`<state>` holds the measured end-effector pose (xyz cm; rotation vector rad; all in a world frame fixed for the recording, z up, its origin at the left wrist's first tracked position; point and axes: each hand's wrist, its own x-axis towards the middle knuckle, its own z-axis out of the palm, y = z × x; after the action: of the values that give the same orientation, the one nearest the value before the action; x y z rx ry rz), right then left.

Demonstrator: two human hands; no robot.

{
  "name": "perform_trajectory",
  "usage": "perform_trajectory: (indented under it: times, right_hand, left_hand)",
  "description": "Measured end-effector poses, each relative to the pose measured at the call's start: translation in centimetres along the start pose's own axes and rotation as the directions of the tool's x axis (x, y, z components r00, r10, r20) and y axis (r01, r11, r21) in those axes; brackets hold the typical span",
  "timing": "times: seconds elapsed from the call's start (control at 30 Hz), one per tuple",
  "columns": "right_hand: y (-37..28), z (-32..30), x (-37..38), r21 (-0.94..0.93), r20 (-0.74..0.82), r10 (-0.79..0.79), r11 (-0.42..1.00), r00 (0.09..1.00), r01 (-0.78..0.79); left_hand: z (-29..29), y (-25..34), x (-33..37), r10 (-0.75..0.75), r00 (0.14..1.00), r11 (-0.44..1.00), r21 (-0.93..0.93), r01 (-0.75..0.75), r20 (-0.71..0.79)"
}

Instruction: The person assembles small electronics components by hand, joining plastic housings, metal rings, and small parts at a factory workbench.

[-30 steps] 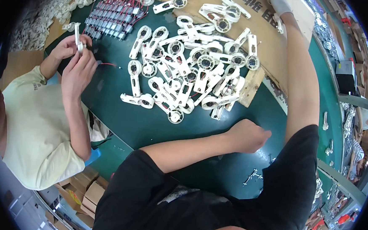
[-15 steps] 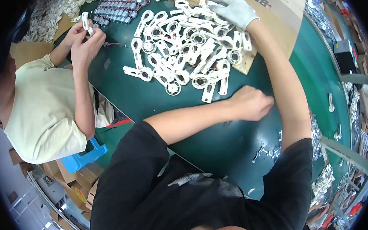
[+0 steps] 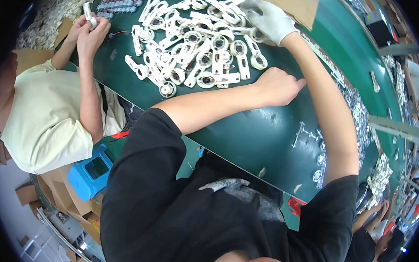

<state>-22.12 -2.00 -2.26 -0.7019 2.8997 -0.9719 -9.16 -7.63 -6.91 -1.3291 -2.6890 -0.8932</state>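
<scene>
in the head view, the person's left hand (image 3: 280, 87) is over the green worktop (image 3: 247, 143), its grip drawn closed into a fist; nothing shows in it. just beyond its knuckles lies a white part with a round end (image 3: 259, 61), at the lower right side of a crowded pile of white parts (image 3: 192, 37). these are paddle-like pieces, each with a ring and a flat stem, heaped at many angles on the worktop.

the right hand (image 3: 269, 22), in a pale glove, is at the upper right side of the pile, palm down, its fingers over the pieces there. how far its grip is open, and whether it has hold of a part, cannot be told.

small metal pieces (image 3: 306, 132) lie on the worktop to the right of the left hand. beyond the gloved hand is a cardboard sheet (image 3: 296, 6). at the left, a co-worker in a pale shirt (image 3: 52, 116) holds a white piece (image 3: 87, 12) in both hands.
</scene>
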Motion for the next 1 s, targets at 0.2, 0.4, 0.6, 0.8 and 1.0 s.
perform_trajectory:
  times: [0.2, 0.4, 0.6, 0.8, 1.0]
  right_hand:
    - [-3.1, -7.0, -6.3, 0.191, -0.456, 0.274, 0.959, 0.847, -0.207]
    - [-1.0, -11.5, -24.2, 0.124, -0.423, 0.400, 0.914, 0.813, -0.386]
    - [-5.4, -6.9, -40.5, 0.424, -0.309, 0.711, 0.698, 0.632, -0.578]
    - [-7.2, -2.8, -44.7, 0.376, -0.239, 0.751, 0.657, 0.616, -0.654]
    - [-5.9, -4.1, -43.7, -0.164, -0.194, 0.363, 0.904, 0.911, -0.395]
  left_hand:
    - [0.4, 0.2, -0.4, 0.001, 0.997, 1.000, -0.023, -0.003, -0.082]
    - [-0.3, 1.6, -0.8, 0.175, 0.946, 0.978, -0.059, -0.198, -0.271]
    - [1.0, 8.2, -2.2, 0.303, 0.943, 0.942, -0.107, -0.318, -0.136]
    - [5.0, 12.7, 2.5, 0.557, 0.830, 0.825, 0.118, -0.553, -0.004]
    - [6.8, 13.6, 4.9, 0.535, 0.824, 0.808, 0.173, -0.563, 0.184]
